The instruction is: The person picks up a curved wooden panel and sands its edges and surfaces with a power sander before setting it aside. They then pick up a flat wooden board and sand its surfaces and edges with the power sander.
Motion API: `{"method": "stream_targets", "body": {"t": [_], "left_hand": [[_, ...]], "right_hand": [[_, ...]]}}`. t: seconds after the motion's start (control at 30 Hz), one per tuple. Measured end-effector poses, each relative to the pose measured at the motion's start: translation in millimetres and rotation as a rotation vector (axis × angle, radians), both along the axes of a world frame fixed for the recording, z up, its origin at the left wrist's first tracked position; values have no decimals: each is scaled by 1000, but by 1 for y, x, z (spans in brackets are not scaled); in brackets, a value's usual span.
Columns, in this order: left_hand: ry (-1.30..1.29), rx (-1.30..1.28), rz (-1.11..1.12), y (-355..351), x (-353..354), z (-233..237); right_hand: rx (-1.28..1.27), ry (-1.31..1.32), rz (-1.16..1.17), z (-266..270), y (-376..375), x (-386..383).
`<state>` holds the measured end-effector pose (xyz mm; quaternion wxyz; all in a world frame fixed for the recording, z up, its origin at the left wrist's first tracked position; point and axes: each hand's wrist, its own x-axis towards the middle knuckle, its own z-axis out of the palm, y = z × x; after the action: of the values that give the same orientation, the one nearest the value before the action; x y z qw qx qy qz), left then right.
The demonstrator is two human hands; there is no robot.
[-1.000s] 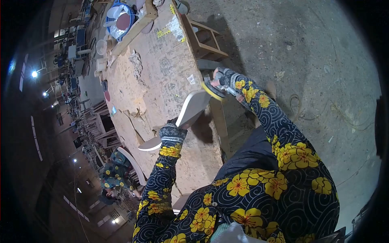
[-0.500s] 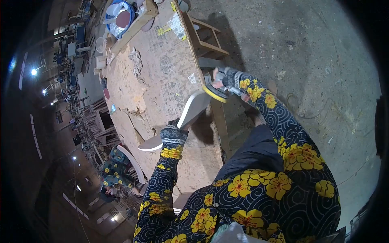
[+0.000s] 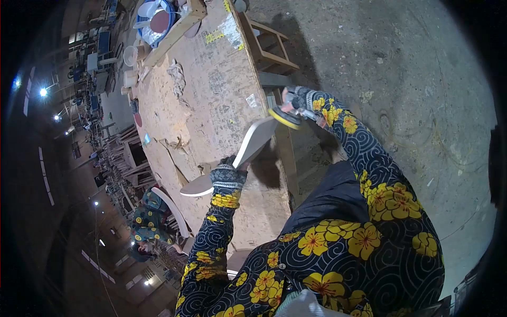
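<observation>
My left hand (image 3: 228,165), in a dark patterned glove, is closed round a curved wooden piece (image 3: 258,138) with a pale edge. The piece is raised at a tilt over the workbench (image 3: 222,116), its far end reaching the bench's right edge. My right hand (image 3: 293,98) grips a disc sander (image 3: 285,118) with a yellow-edged pad. That pad sits right at the far tip of the wooden piece. Beyond my left wrist shows another rounded wooden section (image 3: 197,186); where it meets the held piece is hidden by my hand.
A crumpled cloth (image 3: 177,78) lies on the bench. At the bench's far end are a wooden rail (image 3: 177,33) and a blue tub (image 3: 171,18) holding sanding discs. A wooden stool (image 3: 270,47) stands by the right edge. Another person (image 3: 150,224) is at the lower left beside a curved board (image 3: 174,211).
The sander and my right hand have shifted slightly right, toward the very tip of the wooden piece. My left hand keeps its hold, nearly in place.
</observation>
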<state>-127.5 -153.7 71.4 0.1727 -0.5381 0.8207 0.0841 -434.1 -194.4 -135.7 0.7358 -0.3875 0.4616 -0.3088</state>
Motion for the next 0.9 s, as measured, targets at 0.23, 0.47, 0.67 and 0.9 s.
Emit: {"method": "stream_targets", "body": {"t": [0.23,0.47,0.67,0.9], "left_hand": [[-13,-11,-15,-7,-7,7],[48,-65,-46,-4,-3,4],[59,-68,-54,0,-1,0],[141,-192,-149,9,-1,-6]], "right_hand": [[-59,354,-27,-42,17,-2],[-201,-91,-251,91,15,-16],[-212,-12,-166,38,3,6],[-117,135,-121,-46,20,-5]]}}
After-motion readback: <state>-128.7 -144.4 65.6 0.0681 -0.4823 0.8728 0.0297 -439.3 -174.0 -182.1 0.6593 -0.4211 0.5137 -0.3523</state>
